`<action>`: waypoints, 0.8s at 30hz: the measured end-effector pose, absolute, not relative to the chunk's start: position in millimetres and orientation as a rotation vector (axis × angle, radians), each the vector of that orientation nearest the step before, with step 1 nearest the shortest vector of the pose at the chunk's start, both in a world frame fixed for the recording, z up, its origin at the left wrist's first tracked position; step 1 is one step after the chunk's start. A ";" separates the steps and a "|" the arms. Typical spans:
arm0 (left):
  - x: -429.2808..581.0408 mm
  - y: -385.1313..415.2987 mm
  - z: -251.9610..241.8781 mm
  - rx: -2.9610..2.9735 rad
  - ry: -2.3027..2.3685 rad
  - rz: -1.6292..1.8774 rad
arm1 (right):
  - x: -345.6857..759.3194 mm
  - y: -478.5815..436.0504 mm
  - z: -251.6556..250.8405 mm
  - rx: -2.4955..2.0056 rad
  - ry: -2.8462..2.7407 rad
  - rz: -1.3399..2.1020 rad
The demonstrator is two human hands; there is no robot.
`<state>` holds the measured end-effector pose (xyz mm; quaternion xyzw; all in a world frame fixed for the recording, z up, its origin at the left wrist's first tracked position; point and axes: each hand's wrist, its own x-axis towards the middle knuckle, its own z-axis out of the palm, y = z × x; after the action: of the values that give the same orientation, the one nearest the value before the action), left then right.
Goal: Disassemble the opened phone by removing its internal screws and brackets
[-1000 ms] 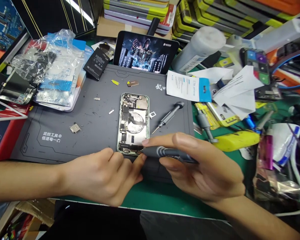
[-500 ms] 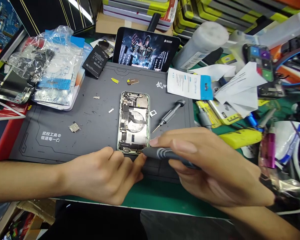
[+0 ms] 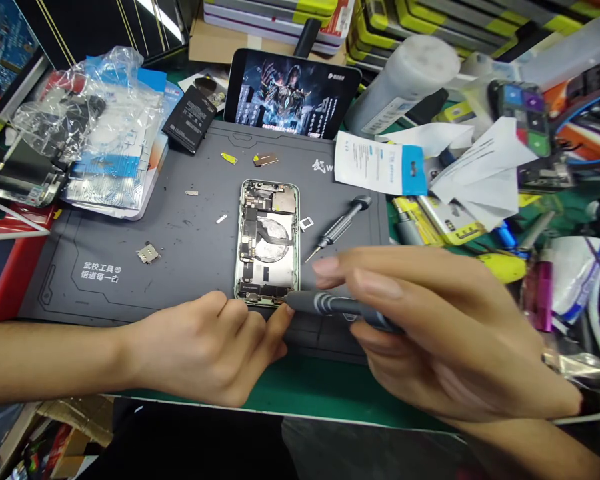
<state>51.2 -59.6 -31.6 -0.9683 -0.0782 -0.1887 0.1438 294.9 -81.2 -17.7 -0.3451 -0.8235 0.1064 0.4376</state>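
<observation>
An opened smartphone (image 3: 270, 243) lies on the grey work mat, its circuit boards and round charging coil exposed. My left hand (image 3: 205, 347) is curled at its lower edge, with a fingertip against the bottom right corner and the other fingertips hidden. In my right hand (image 3: 430, 327) is a dark grey pen-shaped screwdriver (image 3: 335, 305), held nearly level between thumb and fingers. Its tip meets that same corner, where the exact contact is hidden. A second screwdriver (image 3: 340, 227) rests right of the phone, near a SIM tray (image 3: 306, 224).
Small metal parts, including a bracket (image 3: 149, 253), are scattered on the mat (image 3: 190, 227). A tablet (image 3: 293, 93) stands behind. Bagged parts (image 3: 115, 127) and a black battery (image 3: 190, 120) sit at left. A white bottle (image 3: 405, 83), packets and tools crowd the right.
My right hand has shifted a little right, its index fingertip rising along the screwdriver. The screwdriver's tip stays at the phone's lower right corner. My left hand has hardly moved.
</observation>
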 end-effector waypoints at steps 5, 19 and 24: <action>52.0 -59.4 -30.8 -2.796 -0.228 -0.554 | 292.0 -80.1 -17.2 -0.790 -2.073 0.193; 50.0 -60.9 -33.6 -2.831 -0.246 -0.548 | 292.4 -77.8 -17.8 -0.791 -2.084 0.215; 49.7 -60.5 -34.0 -2.870 -0.251 -0.556 | 294.3 -76.6 -19.7 -0.744 -2.099 0.291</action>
<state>49.7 -60.5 -34.0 -0.9729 -0.0852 -0.1884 0.1034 294.3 -76.6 -19.7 -0.2985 -0.8424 0.1168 0.4331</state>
